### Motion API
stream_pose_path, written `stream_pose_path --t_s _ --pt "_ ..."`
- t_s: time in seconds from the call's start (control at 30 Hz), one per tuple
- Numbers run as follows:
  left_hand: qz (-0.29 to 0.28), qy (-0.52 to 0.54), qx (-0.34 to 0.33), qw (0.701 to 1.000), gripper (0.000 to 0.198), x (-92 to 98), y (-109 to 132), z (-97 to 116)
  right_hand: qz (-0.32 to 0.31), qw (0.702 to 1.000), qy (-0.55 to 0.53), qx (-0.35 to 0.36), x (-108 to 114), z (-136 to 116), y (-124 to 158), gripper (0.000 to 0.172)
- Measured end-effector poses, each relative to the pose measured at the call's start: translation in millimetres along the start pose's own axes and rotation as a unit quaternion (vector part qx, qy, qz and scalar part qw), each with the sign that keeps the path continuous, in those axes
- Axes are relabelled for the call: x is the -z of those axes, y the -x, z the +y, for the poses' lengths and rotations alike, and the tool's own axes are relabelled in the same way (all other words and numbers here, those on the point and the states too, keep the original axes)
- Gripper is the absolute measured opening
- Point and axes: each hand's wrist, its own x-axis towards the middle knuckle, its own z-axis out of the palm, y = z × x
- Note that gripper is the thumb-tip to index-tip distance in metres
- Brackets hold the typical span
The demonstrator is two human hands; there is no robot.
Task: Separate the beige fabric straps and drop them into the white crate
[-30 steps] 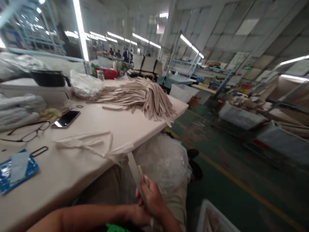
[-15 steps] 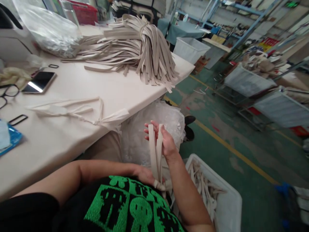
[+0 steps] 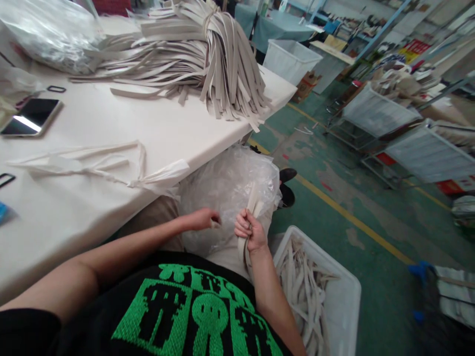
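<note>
My right hand [image 3: 252, 231] is closed in a fist around a folded cream fabric strap [image 3: 253, 197]. One part of the strap stands up above the fist, and a loop hangs below it. My left hand [image 3: 202, 219] is curled shut to the left of it, apart from the strap. A small pale bit shows at its fingertips, too small to name. Both hands are over a clear plastic bag [image 3: 226, 180] that covers my lap. Beside my right forearm, a white plastic bin [image 3: 351, 306] holds many similar straps [image 3: 306, 291].
On the white table [image 3: 156, 121] lie a large tied bundle of beige straps [image 3: 230, 64], a phone [image 3: 33, 117], a twisted pale strip [image 3: 137, 163] and a silvery plastic bag [image 3: 55, 37]. White carts [image 3: 378, 111] stand across the green floor.
My left hand has left the strap's lower end and moved up and forward. My right hand has come down slightly, and its spread fingers have wrapped around the strap.
</note>
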Motion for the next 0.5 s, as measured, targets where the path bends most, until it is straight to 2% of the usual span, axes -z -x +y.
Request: stream_pose_path --t_s 0.07,0.13,0.17,0.23,0.3,0.33,0.43,0.5 --pt "0.076 -0.062 0.048 0.994 0.038 15.7 -11 -25 0.032 0.999 -0.003 0.006 9 4 0 0.023" --pt "0.100 -0.093 0.072 0.988 0.050 22.9 -21 -44 0.065 0.998 0.005 -0.006 14 14 -1 0.022" --pt "0.104 -0.107 0.083 0.985 0.049 24.1 -25 -51 0.080 0.997 0.012 -0.013 16 20 -2 0.022" --pt "0.104 -0.123 0.105 0.981 0.033 24.1 -32 -59 0.115 0.992 0.041 -0.017 17 31 -4 0.022" --pt "0.103 -0.123 0.120 0.980 0.012 25.0 -36 -63 0.148 0.986 0.077 -0.010 17 37 -5 0.024" --pt "0.104 -0.118 0.123 0.980 0.007 26.6 -37 -63 0.161 0.983 0.093 -0.005 17 39 -5 0.026" --pt "0.121 -0.078 0.113 0.983 0.026 35.6 -27 -56 0.179 0.977 0.114 0.012 17 39 -3 0.035" --pt "0.144 -0.046 0.092 0.984 0.039 42.8 -10 -46 0.193 0.972 0.132 0.029 14 38 -2 0.040"
